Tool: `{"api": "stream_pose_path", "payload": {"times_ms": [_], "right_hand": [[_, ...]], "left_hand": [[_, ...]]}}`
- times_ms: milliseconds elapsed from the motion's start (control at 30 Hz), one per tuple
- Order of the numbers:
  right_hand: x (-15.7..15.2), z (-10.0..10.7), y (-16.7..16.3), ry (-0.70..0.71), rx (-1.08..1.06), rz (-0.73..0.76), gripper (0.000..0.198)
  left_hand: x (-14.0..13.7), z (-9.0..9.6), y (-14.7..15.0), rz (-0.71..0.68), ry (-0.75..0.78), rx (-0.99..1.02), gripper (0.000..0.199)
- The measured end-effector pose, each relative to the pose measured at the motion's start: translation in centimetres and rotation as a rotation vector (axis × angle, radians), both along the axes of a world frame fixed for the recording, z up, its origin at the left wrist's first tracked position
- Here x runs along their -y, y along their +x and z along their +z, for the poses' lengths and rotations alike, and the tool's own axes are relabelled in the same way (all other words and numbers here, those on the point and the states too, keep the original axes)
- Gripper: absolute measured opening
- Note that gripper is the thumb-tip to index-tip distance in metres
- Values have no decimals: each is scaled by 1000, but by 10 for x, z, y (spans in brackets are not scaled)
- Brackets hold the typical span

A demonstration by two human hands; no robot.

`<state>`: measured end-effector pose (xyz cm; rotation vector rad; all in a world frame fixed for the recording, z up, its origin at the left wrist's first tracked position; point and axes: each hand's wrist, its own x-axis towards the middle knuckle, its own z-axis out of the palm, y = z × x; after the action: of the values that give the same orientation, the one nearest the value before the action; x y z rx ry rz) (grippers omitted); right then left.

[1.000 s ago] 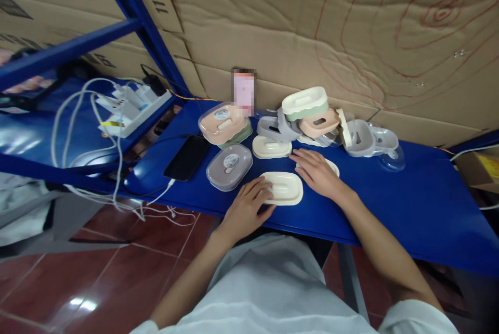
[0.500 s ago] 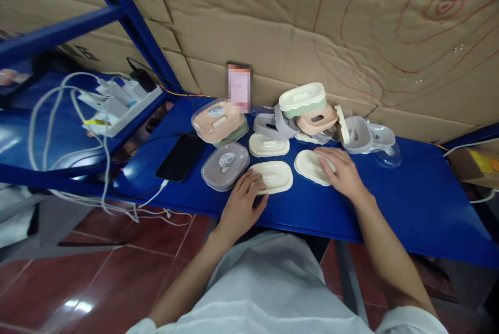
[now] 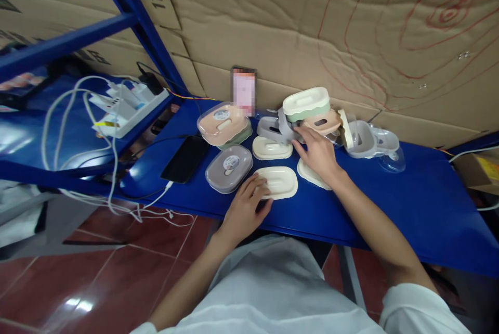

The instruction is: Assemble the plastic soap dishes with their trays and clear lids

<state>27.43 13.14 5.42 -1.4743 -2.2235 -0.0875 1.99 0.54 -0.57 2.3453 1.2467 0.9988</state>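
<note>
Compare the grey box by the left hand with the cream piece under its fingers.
The grey box has a round label; the cream piece shows none on its visible part. The grey box lies more slanted in view, the cream piece nearly level. Both are rounded oblongs on the blue table.

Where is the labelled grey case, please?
In the head view, the grey case sits left of centre, beside the black phone, near the left hand.

The right hand [image 3: 318, 156] shifts from the rightmost flat cream lid [image 3: 307, 171] to the pile [image 3: 323, 123]. It is closer to the rear edge of the surface [image 3: 390, 204].
</note>
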Motion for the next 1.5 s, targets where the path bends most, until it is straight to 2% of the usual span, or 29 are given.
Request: {"api": "stream_pose_path", "payload": {"times_ms": [100, 233, 333, 467, 567, 667, 733, 833, 933, 1067, 1200, 1333, 1400, 1500], "right_hand": [[-8, -4, -2, -34, 21, -31, 49], [-18, -5, 0, -109, 30, -51, 38], [-17, 0, 6, -83, -45, -62, 33], [2, 7, 23, -106, -378, 4, 34], [26, 9, 37, -208, -674, -6, 40], [53, 8, 48, -285, -807, -4, 36], [73, 7, 54, -281, -775, 22, 28], [105, 3, 60, -179, -586, 78, 19], [137, -5, 59, -72, -390, 159, 25], [165, -19, 51, -9, -232, 275, 36], [170, -29, 42, 5, -118, 286, 34], [165, -36, 34, -37, 0, 228, 58], [161, -37, 32, -41, 6, 236, 51], [155, -36, 34, -79, -60, 299, 42]], "left_hand": [[1, 0, -1, -36, -27, 11, 11], [2, 2, -2, -91, -57, 15, 12], [1, 2, -3, -108, -60, 27, 10], [0, 0, -5, -125, -69, 50, 15], [0, 0, -5, -121, -96, 68, 30], [2, 0, -6, -76, -154, 65, 45], [3, 0, -6, -48, -198, 59, 54], [3, -1, -7, -36, -226, 65, 66], [3, -3, -8, -57, -216, 67, 75], [2, -4, -10, -105, -165, 48, 80], [2, -3, -9, -150, -84, 6, 70], [1, -6, -8, -157, 17, 3, 49], [1, -8, -8, -135, 30, 26, 47], [2, -10, -9, -114, 4, 44, 58]]}}
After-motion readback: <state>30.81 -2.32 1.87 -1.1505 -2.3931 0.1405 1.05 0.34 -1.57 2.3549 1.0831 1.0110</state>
